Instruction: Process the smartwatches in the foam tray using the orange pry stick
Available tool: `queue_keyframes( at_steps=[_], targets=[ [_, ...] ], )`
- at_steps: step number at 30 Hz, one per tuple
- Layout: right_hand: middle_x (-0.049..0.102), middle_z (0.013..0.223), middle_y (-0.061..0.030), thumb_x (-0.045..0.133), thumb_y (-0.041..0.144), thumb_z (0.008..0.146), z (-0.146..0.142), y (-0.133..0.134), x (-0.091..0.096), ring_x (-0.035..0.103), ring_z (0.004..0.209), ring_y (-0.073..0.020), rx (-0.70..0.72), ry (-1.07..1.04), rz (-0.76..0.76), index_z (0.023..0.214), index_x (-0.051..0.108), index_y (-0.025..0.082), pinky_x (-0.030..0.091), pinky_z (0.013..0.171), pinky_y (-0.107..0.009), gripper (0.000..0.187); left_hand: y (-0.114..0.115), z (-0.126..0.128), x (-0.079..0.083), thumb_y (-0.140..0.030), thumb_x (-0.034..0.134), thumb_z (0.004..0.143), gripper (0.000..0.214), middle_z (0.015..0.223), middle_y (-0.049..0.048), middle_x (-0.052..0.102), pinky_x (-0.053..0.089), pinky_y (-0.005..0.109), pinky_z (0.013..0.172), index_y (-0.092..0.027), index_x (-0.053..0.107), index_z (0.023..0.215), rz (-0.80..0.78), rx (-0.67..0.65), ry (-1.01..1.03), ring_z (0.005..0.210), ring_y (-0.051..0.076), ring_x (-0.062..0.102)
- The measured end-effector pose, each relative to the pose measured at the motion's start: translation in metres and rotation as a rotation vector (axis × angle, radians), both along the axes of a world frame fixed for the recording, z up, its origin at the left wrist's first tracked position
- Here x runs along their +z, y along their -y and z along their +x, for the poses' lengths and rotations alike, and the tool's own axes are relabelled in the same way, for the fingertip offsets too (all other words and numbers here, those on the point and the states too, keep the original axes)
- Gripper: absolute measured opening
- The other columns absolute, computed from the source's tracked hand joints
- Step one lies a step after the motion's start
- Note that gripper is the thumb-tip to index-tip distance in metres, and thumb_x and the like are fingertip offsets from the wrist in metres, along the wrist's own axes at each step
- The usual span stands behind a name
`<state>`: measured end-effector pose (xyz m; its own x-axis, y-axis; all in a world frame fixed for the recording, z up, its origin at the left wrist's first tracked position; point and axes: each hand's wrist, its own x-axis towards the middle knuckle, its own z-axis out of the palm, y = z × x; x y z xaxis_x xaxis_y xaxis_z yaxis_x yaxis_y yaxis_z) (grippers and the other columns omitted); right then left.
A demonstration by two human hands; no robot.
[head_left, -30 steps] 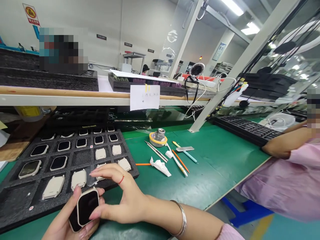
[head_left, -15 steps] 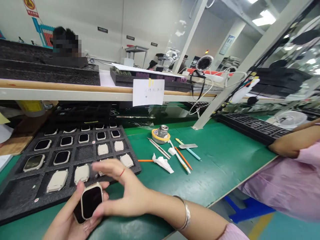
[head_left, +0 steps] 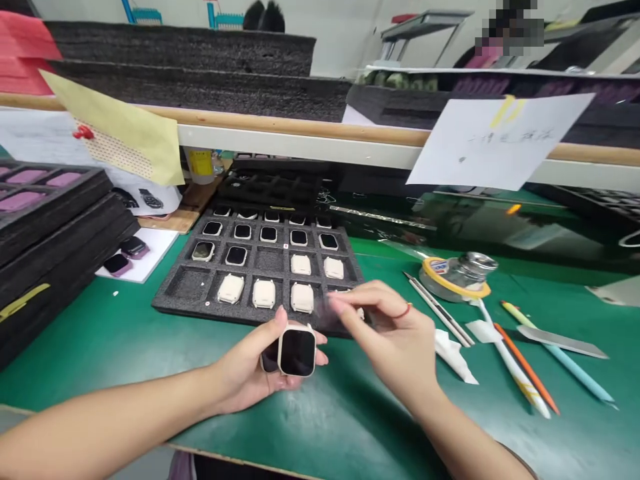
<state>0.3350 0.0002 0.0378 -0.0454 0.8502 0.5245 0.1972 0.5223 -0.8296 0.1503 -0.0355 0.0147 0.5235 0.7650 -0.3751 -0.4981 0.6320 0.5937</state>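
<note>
The left hand (head_left: pixel 245 377) cups a rose-beige smartwatch case with a dark glass face (head_left: pixel 297 352), its fingers curled behind and its thumb against the rim, leaving the glass uncovered. A second dark piece (head_left: pixel 269 359) sits partly hidden behind it. The right hand (head_left: pixel 395 340) is well clear of the left, thumb and fingertips pinched together just above the lower right corner of a black foam tray (head_left: pixel 185 310). Whether they hold a thin clear film is too blurred to tell. Gripping by the rim seems the sound way to spare the glass from fingerprints. The tray's square compartments hold cream watch cases (head_left: pixel 263 293) and dark-faced watches (head_left: pixel 235 255). A green bench mat (head_left: pixel 125 347) carries a taped glass jar (head_left: pixel 457 277), white tissue (head_left: pixel 453 353) and a steel blade (head_left: pixel 555 341). A paper sign (head_left: pixel 500 140) hangs from a wooden-edged shelf (head_left: pixel 300 130).
</note>
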Motion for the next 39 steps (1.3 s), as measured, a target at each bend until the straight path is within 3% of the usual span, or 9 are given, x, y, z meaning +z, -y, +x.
queue_keyframes(
  at_steps=[2, 6, 11, 15, 20, 25, 29, 33, 39],
  targets=[
    [0.073, 0.074, -0.0011, 0.074, 0.017, 0.083, 0.000, 0.000, 0.001, 0.066, 0.068, -0.0140, -0.071, -0.043, 0.055, 0.080, 0.075, 0.024, 0.055, 0.062, -0.028, 0.008, -0.001, 0.000, 0.001, -0.067, 0.076, 0.074, 0.060, 0.080, 0.0113, 0.071, 0.026, 0.024, 0.051, -0.010, 0.076, 0.092, 0.018, -0.019, 0.010, 0.051, 0.008, 0.045],
    [0.074, 0.073, -0.0008, 0.075, 0.017, 0.084, 0.000, 0.000, 0.002, 0.067, 0.066, -0.0147, 0.097, 0.039, 0.118, 0.082, 0.076, 0.026, 0.055, 0.058, -0.028, 0.010, -0.002, 0.000, 0.002, -0.070, 0.074, 0.075, 0.062, 0.082, 0.0104, 0.071, 0.024, 0.024, 0.051, -0.011, 0.075, 0.095, 0.041, -0.047, 0.007, 0.050, 0.007, 0.045],
    [0.075, 0.077, -0.0020, 0.075, 0.024, 0.086, 0.004, -0.006, 0.002, 0.069, 0.070, -0.0161, -0.105, 0.017, 0.037, 0.080, 0.074, 0.025, 0.056, 0.063, -0.030, 0.006, -0.002, -0.001, 0.002, -0.069, 0.073, 0.077, 0.060, 0.083, 0.0108, 0.072, 0.024, 0.024, 0.050, -0.012, 0.075, 0.095, 0.032, -0.051, 0.010, 0.050, 0.007, 0.046],
    [0.073, 0.073, -0.0005, 0.075, 0.022, 0.086, 0.007, -0.006, 0.002, 0.068, 0.067, -0.0153, 0.174, 0.042, 0.061, 0.082, 0.076, 0.027, 0.055, 0.058, -0.029, 0.006, -0.002, 0.000, 0.002, -0.069, 0.074, 0.075, 0.059, 0.080, 0.0100, 0.072, 0.025, 0.023, 0.049, -0.013, 0.076, 0.092, 0.014, -0.059, 0.007, 0.050, 0.008, 0.048],
    [0.074, 0.079, -0.0006, 0.074, 0.016, 0.086, 0.010, -0.008, -0.001, 0.067, 0.071, -0.0154, -0.080, 0.092, 0.094, 0.085, 0.077, 0.028, 0.054, 0.064, -0.031, 0.013, -0.003, 0.000, 0.004, -0.068, 0.075, 0.074, 0.059, 0.083, 0.0105, 0.073, 0.025, 0.024, 0.050, -0.013, 0.076, 0.093, 0.020, -0.066, 0.008, 0.051, 0.009, 0.049],
    [0.075, 0.076, 0.0000, 0.076, 0.018, 0.085, 0.009, -0.005, 0.003, 0.067, 0.067, -0.0160, 0.162, 0.115, 0.085, 0.085, 0.077, 0.030, 0.052, 0.056, -0.030, 0.012, -0.003, 0.000, 0.005, -0.070, 0.074, 0.074, 0.061, 0.083, 0.0106, 0.073, 0.024, 0.024, 0.049, -0.012, 0.075, 0.093, 0.037, -0.073, -0.004, 0.052, 0.009, 0.050],
    [0.074, 0.078, 0.0000, 0.075, 0.014, 0.085, 0.010, -0.004, 0.002, 0.066, 0.069, -0.0153, -0.073, 0.109, 0.142, 0.086, 0.077, 0.030, 0.052, 0.061, -0.031, 0.016, -0.004, 0.000, 0.005, -0.070, 0.074, 0.074, 0.060, 0.082, 0.0099, 0.072, 0.025, 0.024, 0.049, -0.013, 0.075, 0.093, 0.030, -0.075, 0.004, 0.051, 0.009, 0.051],
    [0.075, 0.077, 0.0008, 0.075, 0.015, 0.085, 0.011, -0.004, 0.002, 0.068, 0.069, -0.0156, 0.144, 0.109, 0.098, 0.086, 0.078, 0.030, 0.053, 0.058, -0.029, 0.015, -0.004, 0.000, 0.004, -0.070, 0.073, 0.075, 0.060, 0.082, 0.0094, 0.072, 0.027, 0.023, 0.049, -0.013, 0.075, 0.094, 0.036, -0.088, 0.006, 0.051, 0.009, 0.051],
    [0.074, 0.079, 0.0008, 0.075, 0.010, 0.084, 0.009, -0.002, 0.005, 0.066, 0.070, -0.0136, -0.022, 0.102, 0.144, 0.087, 0.077, 0.027, 0.053, 0.062, -0.028, 0.017, -0.004, 0.000, 0.000, -0.070, 0.069, 0.079, 0.061, 0.083, 0.0089, 0.070, 0.027, 0.023, 0.048, -0.012, 0.073, 0.096, 0.053, -0.095, 0.018, 0.052, 0.008, 0.051]
  ],
)
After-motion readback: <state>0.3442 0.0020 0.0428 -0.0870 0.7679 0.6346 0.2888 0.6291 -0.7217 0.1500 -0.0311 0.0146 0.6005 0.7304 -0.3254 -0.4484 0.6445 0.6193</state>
